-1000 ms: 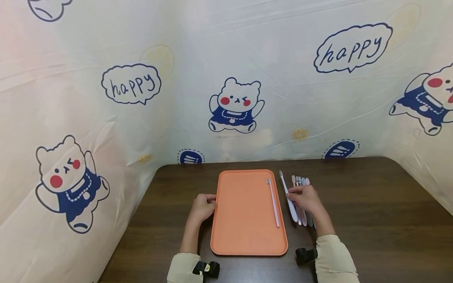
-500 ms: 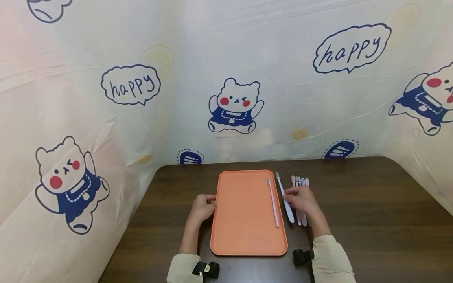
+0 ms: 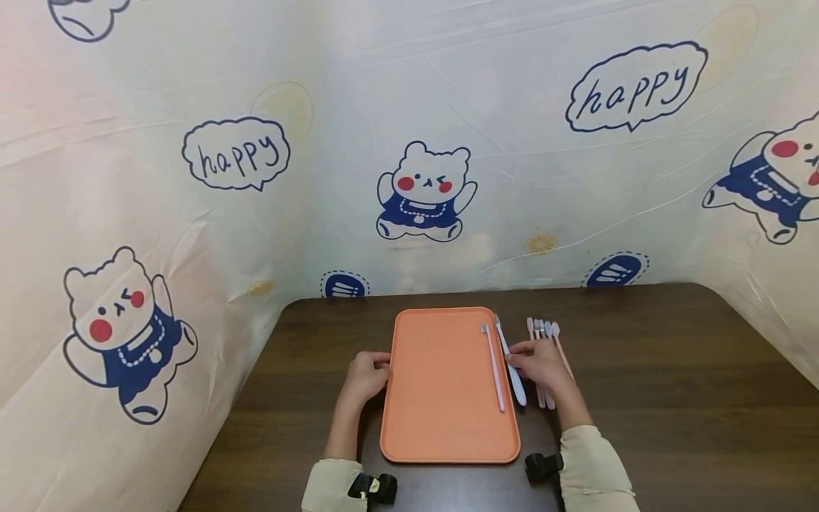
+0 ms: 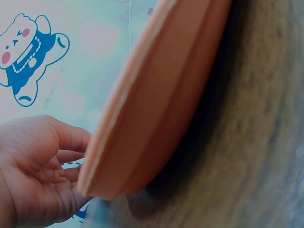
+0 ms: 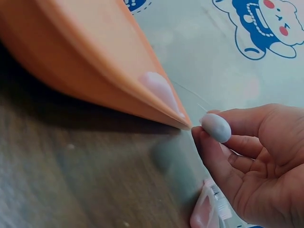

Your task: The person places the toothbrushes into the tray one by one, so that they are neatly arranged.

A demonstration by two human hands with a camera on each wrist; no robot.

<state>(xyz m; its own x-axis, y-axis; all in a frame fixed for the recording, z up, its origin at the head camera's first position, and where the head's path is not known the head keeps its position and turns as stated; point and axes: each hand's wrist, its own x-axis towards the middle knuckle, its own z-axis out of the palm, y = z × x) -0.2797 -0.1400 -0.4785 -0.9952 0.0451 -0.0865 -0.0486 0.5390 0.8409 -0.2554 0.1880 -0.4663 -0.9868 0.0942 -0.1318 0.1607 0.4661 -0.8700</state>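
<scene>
An orange tray (image 3: pixel 438 384) lies on the dark wooden table, with one pale pink toothbrush (image 3: pixel 494 370) resting near its right side. My left hand (image 3: pixel 366 375) holds the tray's left rim; the left wrist view shows the thumb and fingers (image 4: pixel 73 137) against that edge. Between thumb and fingertips, my right hand (image 3: pixel 542 366) pinches a whitish-blue toothbrush (image 3: pixel 517 387) beside the tray's right rim. Its rounded handle end (image 5: pixel 216 127) faces the right wrist camera. Several more toothbrushes (image 3: pixel 557 330) lie side by side on the table, partly hidden under the right hand.
Bare wooden table (image 3: pixel 672 398) extends to the right of the toothbrushes, with more (image 3: pixel 288 398) at the left. A pale curtain (image 3: pixel 512 178) printed with bears stands behind the table's far edge. Black wrist cameras (image 3: pixel 542 467) sit at both cuffs.
My right hand has moved left with the pinched toothbrush, from beside the row to the tray's right rim. The left hand and the tray have stayed put.
</scene>
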